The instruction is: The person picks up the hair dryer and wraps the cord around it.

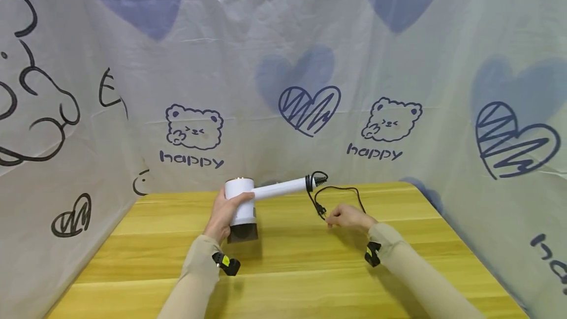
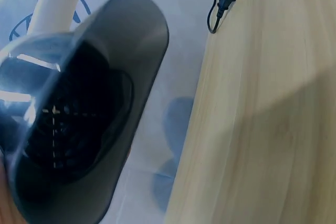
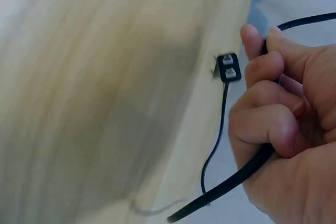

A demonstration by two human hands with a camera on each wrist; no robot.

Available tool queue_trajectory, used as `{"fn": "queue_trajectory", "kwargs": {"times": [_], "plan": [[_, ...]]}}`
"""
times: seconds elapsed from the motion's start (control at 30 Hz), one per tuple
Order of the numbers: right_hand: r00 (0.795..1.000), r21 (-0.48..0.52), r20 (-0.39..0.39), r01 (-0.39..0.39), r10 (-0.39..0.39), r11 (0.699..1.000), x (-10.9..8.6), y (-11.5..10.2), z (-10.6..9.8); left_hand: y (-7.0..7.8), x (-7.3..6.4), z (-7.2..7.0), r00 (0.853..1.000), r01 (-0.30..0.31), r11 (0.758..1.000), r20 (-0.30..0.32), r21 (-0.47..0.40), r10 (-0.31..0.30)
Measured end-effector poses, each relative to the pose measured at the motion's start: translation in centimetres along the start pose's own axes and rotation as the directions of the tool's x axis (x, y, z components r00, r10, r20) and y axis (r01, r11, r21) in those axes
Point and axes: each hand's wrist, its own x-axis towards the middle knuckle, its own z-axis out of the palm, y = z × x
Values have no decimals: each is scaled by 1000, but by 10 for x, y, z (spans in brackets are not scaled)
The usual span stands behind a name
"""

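Observation:
My left hand [image 1: 223, 213] grips the barrel of a white hair dryer [image 1: 239, 203], held over the table with its handle pointing right. A dark, flared nozzle [image 2: 139, 40] is fitted to the dryer and faces down in the head view. Black cord [image 1: 308, 184] is wound round the handle's end. To the right, my right hand [image 1: 351, 217] holds a stretch of the cord [image 3: 226, 187], with its fingers curled round it. Near those fingers hangs the black two-pin plug [image 3: 229, 68], on a loose length of cord.
A wood-grain table [image 1: 301, 279] lies beneath both hands. Its far edge meets a pale cloth backdrop [image 1: 266, 156] printed with hearts and bears, which also runs along both sides. Each wrist wears a small black camera mount [image 1: 373, 254].

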Motion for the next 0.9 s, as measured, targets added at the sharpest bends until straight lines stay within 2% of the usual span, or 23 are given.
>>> {"fn": "queue_trajectory", "kwargs": {"times": [0.2,0.33,0.43,0.53,0.7,0.9], "plan": [[988,29,-135,-66,69,997,7,-1,-14,-3,-4,2,993,22,1000,118,16,-24],[977,-106,-211,-53,30,993,11,-11,-29,-4,-5,1,982,30,998,183,49,-38],[971,-193,-237,-35,-12,981,15,-19,-38,-6,-5,0,977,27,996,209,81,-44],[967,-183,-256,-44,-5,982,20,-31,-46,-6,-4,-1,976,-22,988,215,154,-12],[954,-188,-300,-44,-15,981,21,-48,-53,-9,-6,1,976,-107,956,210,273,50],[916,-175,-396,-13,-59,984,23,-63,-52,-14,-9,4,984,-171,924,107,341,142]]}}
